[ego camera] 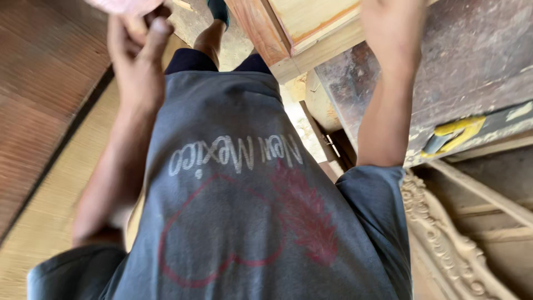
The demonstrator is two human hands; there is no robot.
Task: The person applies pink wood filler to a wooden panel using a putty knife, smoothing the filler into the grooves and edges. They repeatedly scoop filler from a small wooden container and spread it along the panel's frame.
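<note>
shirt (pixel 244 183): grey, pale lettering, red heart outline and red feather-like print
worktop (pixel 472 61): dark, worn brown-grey
tool handle (pixel 458 132): yellow
carved frame (pixel 444 244): pale tan, scrollwork pattern
timber frame (pixel 288 33): light wood, reddish edges
floor (pixel 39 94): reddish-brown, ribbed

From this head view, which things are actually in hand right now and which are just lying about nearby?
In hand:
- left hand, fingers closed on a pale pinkish thing, mostly cut off by the frame
- right hand, raised against the worn dark board; fingers out of frame

Lying about:
- yellow-handled tool on the bench edge
- carved wooden panel
- light wooden frame
</note>
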